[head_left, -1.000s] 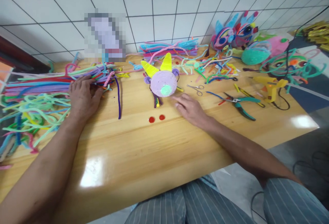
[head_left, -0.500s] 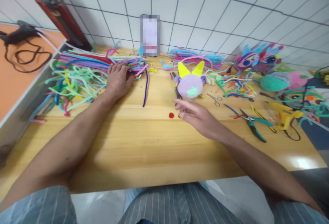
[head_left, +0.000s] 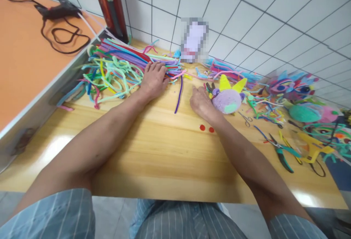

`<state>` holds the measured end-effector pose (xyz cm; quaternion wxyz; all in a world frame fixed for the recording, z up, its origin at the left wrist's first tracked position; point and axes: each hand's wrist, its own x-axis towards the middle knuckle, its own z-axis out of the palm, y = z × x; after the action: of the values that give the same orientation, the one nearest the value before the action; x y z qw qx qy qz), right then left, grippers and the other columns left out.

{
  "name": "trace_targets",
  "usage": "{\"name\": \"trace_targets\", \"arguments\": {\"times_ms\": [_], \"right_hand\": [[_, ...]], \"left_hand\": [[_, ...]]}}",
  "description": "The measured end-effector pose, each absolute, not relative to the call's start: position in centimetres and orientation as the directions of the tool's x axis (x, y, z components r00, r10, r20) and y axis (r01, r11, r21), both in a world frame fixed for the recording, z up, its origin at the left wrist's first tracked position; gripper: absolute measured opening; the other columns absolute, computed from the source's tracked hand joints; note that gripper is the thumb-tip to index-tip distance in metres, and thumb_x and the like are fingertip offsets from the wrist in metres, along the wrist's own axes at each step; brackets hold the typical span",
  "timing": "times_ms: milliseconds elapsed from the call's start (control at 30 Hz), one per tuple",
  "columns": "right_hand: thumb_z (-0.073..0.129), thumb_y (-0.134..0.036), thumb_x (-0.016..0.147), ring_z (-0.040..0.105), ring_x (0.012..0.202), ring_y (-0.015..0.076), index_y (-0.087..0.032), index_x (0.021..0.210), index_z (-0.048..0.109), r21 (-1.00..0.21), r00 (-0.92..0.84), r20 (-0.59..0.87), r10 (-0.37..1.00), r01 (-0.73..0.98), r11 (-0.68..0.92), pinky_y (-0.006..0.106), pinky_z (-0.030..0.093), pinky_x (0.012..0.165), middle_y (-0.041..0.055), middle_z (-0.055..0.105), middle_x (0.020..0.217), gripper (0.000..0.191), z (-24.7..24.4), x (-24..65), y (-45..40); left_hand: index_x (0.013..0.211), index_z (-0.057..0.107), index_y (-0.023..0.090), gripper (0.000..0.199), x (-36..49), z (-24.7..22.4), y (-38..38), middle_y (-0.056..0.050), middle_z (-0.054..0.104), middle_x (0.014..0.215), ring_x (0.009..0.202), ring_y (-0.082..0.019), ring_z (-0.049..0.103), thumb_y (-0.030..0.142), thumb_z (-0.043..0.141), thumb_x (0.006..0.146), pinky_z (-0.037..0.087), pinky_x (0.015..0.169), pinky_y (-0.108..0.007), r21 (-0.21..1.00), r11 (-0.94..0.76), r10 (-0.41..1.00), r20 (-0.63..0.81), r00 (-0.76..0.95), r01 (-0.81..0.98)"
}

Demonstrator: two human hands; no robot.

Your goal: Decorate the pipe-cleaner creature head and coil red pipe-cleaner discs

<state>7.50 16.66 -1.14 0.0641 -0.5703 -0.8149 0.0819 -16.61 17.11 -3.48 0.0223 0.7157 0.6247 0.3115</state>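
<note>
My left hand (head_left: 154, 80) lies on the right part of a bundle of long pipe cleaners (head_left: 124, 54), fingers stretched over it and slightly apart. A single dark purple pipe cleaner (head_left: 179, 95) lies on the table between my hands. My right hand (head_left: 202, 103) is on the table just left of a lilac fuzzy head (head_left: 227, 100) with yellow pointed ears. Its fingers curl inward, and their tips are hidden, so whatever is in them does not show. Two red discs (head_left: 202, 127) lie below the right hand.
Loose green pipe cleaners (head_left: 120, 76) pile up at left, below a red flask (head_left: 111, 8). A phone (head_left: 195, 39) leans on the tiled wall. Small scissors (head_left: 246, 119), pliers (head_left: 280, 153) and a yellow glue gun (head_left: 312, 147) lie at right, near finished fuzzy figures (head_left: 292, 85).
The view has swung, shifting the scene rightward. My right hand has gone from pointing below the lilac head to curling at its left side. My left hand stays on the bundle.
</note>
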Motion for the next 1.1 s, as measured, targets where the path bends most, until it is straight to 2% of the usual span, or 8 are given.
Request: {"name": "trace_targets", "arguments": {"times_ms": [133, 267, 333, 467, 633, 800, 1000, 1100], "right_hand": [[0.045, -0.012, 0.095, 0.068, 0.108, 0.0367, -0.014, 0.11, 0.071, -0.23, -0.354, 0.032, 0.935, 0.908, 0.351, 0.057, 0.055, 0.099, 0.0218, 0.071, 0.109, 0.03, -1.5, 8.0, 18.1], [0.043, -0.021, 0.099, 0.069, 0.113, 0.0301, -0.018, 0.116, 0.068, -0.422, -0.295, 0.239, 0.925, 0.826, 0.373, 0.048, 0.055, 0.101, 0.016, 0.075, 0.114, 0.031, -0.9, 8.5, 19.1], [0.042, -0.024, 0.1, 0.071, 0.106, 0.0277, -0.02, 0.113, 0.067, -0.482, -0.253, 0.241, 0.937, 0.807, 0.341, 0.045, 0.056, 0.096, 0.013, 0.076, 0.109, 0.029, -0.8, 8.3, 19.1], [0.045, -0.022, 0.099, 0.071, 0.1, 0.0328, -0.019, 0.109, 0.066, -0.359, -0.229, 0.226, 0.947, 0.884, 0.3, 0.049, 0.055, 0.093, 0.0156, 0.076, 0.098, 0.024, -0.9, 7.1, 19.0], [0.057, -0.02, 0.094, 0.07, 0.104, 0.0374, -0.013, 0.125, 0.062, -0.204, -0.284, 0.288, 0.914, 0.915, 0.349, 0.054, 0.054, 0.094, 0.0217, 0.075, 0.11, 0.033, -0.2, 6.3, 19.4], [0.046, -0.024, 0.105, 0.07, 0.106, 0.0385, -0.014, 0.11, 0.067, -0.13, -0.278, 0.208, 0.938, 0.942, 0.309, 0.057, 0.051, 0.098, 0.019, 0.072, 0.097, 0.024, 1.2, 5.7, 20.1], [0.049, -0.011, 0.097, 0.062, 0.124, 0.0362, -0.015, 0.113, 0.068, -0.161, -0.402, 0.296, 0.866, 0.873, 0.46, 0.052, 0.047, 0.109, 0.02, 0.07, 0.123, 0.024, 2.6, 5.2, 20.1], [0.047, -0.013, 0.099, 0.068, 0.108, 0.0306, -0.02, 0.11, 0.07, -0.205, -0.42, 0.346, 0.839, 0.839, 0.505, 0.045, 0.051, 0.099, 0.0124, 0.076, 0.108, 0.026, 3.1, 4.5, 20.0]], "left_hand": [[0.143, 0.062, 0.016, 0.047, -16.6, -3.3, 17.0, -0.017, 0.056, 0.162, 0.159, -0.035, 0.041, 0.029, 0.055, 0.098, 0.016, 0.138, -0.059, 0.428, -0.218, 0.921, 0.389, 0.039, 0.877], [0.141, 0.063, 0.017, 0.045, -16.5, -3.5, 17.1, -0.017, 0.058, 0.159, 0.157, -0.036, 0.044, 0.029, 0.055, 0.098, 0.02, 0.138, -0.06, 0.419, -0.227, 0.905, 0.423, 0.031, 0.879], [0.141, 0.063, 0.017, 0.046, -16.5, -3.6, 17.2, -0.016, 0.06, 0.158, 0.157, -0.037, 0.045, 0.028, 0.057, 0.097, 0.021, 0.137, -0.06, 0.419, -0.232, 0.897, 0.442, 0.027, 0.878], [0.141, 0.063, 0.017, 0.046, -16.5, -3.7, 17.2, -0.017, 0.06, 0.157, 0.157, -0.036, 0.045, 0.028, 0.057, 0.098, 0.02, 0.137, -0.06, 0.423, -0.234, 0.898, 0.44, 0.027, 0.875], [0.142, 0.063, 0.015, 0.046, -16.4, -3.5, 17.1, -0.017, 0.058, 0.159, 0.158, -0.037, 0.043, 0.028, 0.056, 0.098, 0.018, 0.138, -0.059, 0.425, -0.229, 0.905, 0.424, 0.031, 0.876], [0.14, 0.065, 0.016, 0.045, -16.4, -3.5, 17.2, -0.017, 0.059, 0.159, 0.158, -0.036, 0.043, 0.028, 0.056, 0.097, 0.018, 0.138, -0.058, 0.437, -0.225, 0.905, 0.426, 0.021, 0.871], [0.136, 0.066, 0.019, 0.04, -16.7, -3.7, 17.3, -0.016, 0.061, 0.157, 0.155, -0.035, 0.047, 0.031, 0.054, 0.1, 0.023, 0.136, -0.059, 0.429, -0.231, 0.893, 0.449, 0.016, 0.873], [0.129, 0.068, 0.02, 0.034, -16.7, -3.8, 17.5, -0.014, 0.065, 0.154, 0.152, -0.033, 0.051, 0.028, 0.05, 0.102, 0.028, 0.134, -0.056, 0.437, -0.228, 0.881, 0.474, -0.008, 0.87]]}}
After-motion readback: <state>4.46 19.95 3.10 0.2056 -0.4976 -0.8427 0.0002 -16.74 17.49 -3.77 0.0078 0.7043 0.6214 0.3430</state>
